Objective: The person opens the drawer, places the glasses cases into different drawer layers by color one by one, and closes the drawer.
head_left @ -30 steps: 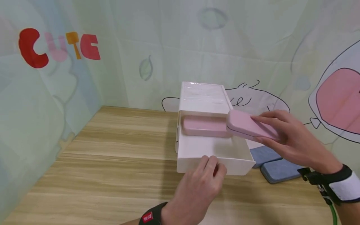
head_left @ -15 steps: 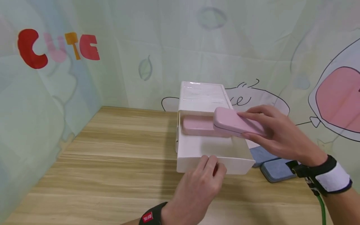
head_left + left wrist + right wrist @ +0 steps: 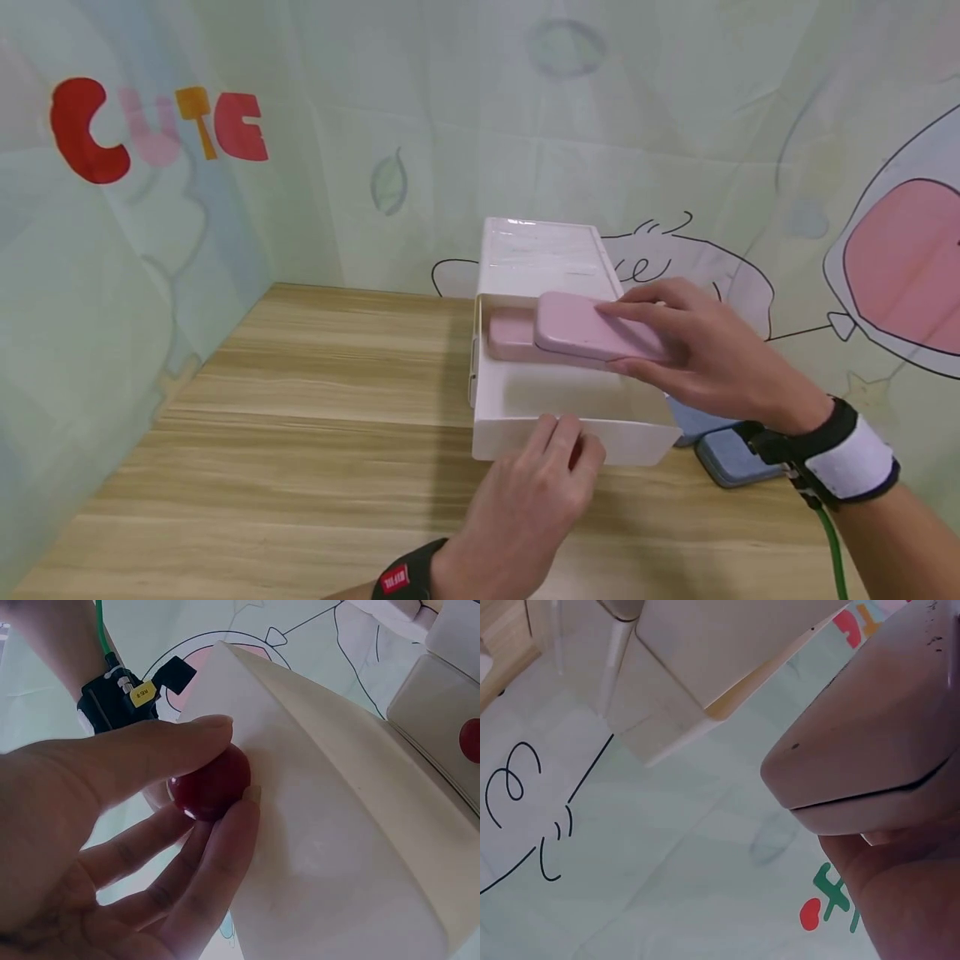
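Note:
A white drawer (image 3: 637,443) stands pulled out of a small white drawer box (image 3: 547,262). At its front, my left hand (image 3: 521,508) pinches a round red knob (image 3: 214,787) between thumb and fingers, as the left wrist view shows. My right hand (image 3: 708,354) grips one end of a pink glasses case (image 3: 573,327), thumb below and fingers on top. That case is over the back of the drawer, overlapping a second pink glasses case (image 3: 510,333) that lies along the drawer's rear. In the right wrist view, the held case shows a dark seam along its side.
Two blue cases (image 3: 735,462) lie on the wooden table (image 3: 300,433) to the right of the drawer, partly hidden by my right hand and wrist. A printed cloth backdrop (image 3: 337,167) rises behind and at the left. A second red knob (image 3: 472,740) sits on the box.
My right hand has carried the pink glasses case leftward, from the drawer's right side to over its rear part. My left hand keeps its place at the drawer front.

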`<state>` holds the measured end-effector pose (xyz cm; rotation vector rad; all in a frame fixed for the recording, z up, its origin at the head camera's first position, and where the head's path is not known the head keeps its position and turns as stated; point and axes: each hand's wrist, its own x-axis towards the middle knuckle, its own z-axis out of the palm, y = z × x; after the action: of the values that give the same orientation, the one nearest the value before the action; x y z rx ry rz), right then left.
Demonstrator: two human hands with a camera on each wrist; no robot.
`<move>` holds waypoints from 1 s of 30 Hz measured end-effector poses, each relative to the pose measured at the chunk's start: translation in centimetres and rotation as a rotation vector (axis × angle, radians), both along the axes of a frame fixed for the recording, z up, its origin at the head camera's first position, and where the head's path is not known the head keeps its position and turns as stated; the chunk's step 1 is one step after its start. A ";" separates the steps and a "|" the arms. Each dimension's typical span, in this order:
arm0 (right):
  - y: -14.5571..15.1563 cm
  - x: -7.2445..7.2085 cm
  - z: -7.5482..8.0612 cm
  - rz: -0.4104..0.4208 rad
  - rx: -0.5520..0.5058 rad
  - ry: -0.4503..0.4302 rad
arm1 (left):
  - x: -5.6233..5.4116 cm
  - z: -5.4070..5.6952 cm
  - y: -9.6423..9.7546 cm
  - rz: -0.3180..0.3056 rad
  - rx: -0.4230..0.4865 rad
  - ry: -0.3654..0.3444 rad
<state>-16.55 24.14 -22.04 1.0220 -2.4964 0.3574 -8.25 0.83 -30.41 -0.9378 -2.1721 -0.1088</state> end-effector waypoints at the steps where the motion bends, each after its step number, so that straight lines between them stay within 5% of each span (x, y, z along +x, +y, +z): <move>1: -0.2 0.0 0.0 0.004 0.002 0.002 | 0.0 0.0 0.0 -0.001 0.000 -0.001; 8: -1.6 -0.3 0.3 0.021 0.038 0.008 | 0.0 0.0 -0.1 0.006 -0.009 0.007; 19: -3.7 -0.7 0.0 0.067 0.120 -0.096 | 0.0 0.0 -0.1 0.017 -0.019 0.020; 30: -4.7 -1.6 -1.3 0.004 0.182 -0.200 | -0.1 -0.1 -0.1 0.007 -0.002 0.018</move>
<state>-18.20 19.39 -23.35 1.1098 -2.7474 0.2475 -8.30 0.72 -30.46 -0.9291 -2.1594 -0.0945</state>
